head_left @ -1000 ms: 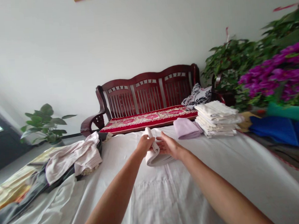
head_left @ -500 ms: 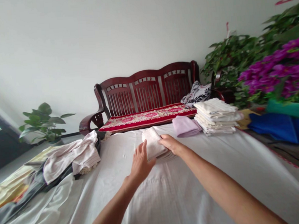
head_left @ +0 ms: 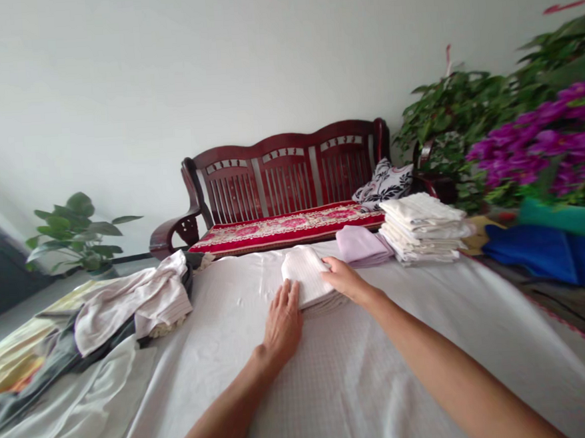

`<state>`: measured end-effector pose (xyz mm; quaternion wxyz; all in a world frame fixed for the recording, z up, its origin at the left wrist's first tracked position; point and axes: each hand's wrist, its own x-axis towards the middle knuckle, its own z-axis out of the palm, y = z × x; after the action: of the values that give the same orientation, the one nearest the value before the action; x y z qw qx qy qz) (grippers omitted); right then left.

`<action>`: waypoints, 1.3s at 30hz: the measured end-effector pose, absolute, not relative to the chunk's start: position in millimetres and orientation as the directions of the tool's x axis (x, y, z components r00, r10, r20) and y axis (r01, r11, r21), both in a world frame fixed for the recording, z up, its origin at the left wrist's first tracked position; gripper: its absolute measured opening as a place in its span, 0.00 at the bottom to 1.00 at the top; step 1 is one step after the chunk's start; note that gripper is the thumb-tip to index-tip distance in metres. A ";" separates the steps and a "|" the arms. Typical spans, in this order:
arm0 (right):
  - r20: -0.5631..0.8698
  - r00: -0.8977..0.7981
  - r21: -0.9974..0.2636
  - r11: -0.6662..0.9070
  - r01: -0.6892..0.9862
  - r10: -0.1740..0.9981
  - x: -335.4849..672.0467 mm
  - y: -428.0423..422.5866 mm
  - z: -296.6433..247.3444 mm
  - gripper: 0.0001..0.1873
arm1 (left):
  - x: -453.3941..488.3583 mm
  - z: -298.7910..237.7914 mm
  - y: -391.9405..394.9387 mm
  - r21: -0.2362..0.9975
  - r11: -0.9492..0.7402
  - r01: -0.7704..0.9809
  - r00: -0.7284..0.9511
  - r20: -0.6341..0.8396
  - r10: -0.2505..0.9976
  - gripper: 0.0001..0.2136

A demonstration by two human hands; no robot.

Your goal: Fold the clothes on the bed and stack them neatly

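Observation:
A pale, finely striped folded cloth lies on the white sheet, with more folded layers showing under its near right edge. My left hand rests flat, fingers stretched, at the cloth's near left edge. On the other side, my right hand pinches the cloth's right edge between thumb and fingers; the thumb is partly hidden. Just beyond that hand sits a folded lilac cloth. Beside it rises a stack of folded white and cream cloths.
Loose clothes lie heaped at the left. Behind the sheet stands a dark red wooden bench with a patterned cushion. Purple flowers and a blue cloth are at the right. A potted plant stands back left.
My left hand has come down from a raised, spread pose to lie flat by the cloth's edge. The right hand keeps its grip, slightly further right, and the cloth's top layer looks wider.

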<state>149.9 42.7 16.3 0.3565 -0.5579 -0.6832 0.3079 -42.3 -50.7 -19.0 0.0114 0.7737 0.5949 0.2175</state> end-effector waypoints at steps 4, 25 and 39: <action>0.147 -0.099 -0.759 0.177 0.627 0.984 156.2 37.7 15.4 0.32 | -39.8 -19.8 -50.0 0.236 -0.312 0.920 0.231 0.316 0.920 0.33; 0.132 -0.049 -0.608 0.120 0.785 0.990 177.8 18.0 16.3 0.24 | -39.3 -6.0 -53.9 0.184 -0.409 0.894 0.369 0.215 0.904 0.31; 0.304 -0.295 -0.230 0.370 0.900 0.906 134.5 27.1 23.4 0.29 | -9.7 12.7 6.9 0.200 -0.293 0.935 0.227 0.299 0.927 0.24</action>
<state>134.5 27.1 23.4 0.1939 -0.5613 -0.8046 0.0075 -9.7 6.9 12.7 -0.0109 0.7831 0.5943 0.1825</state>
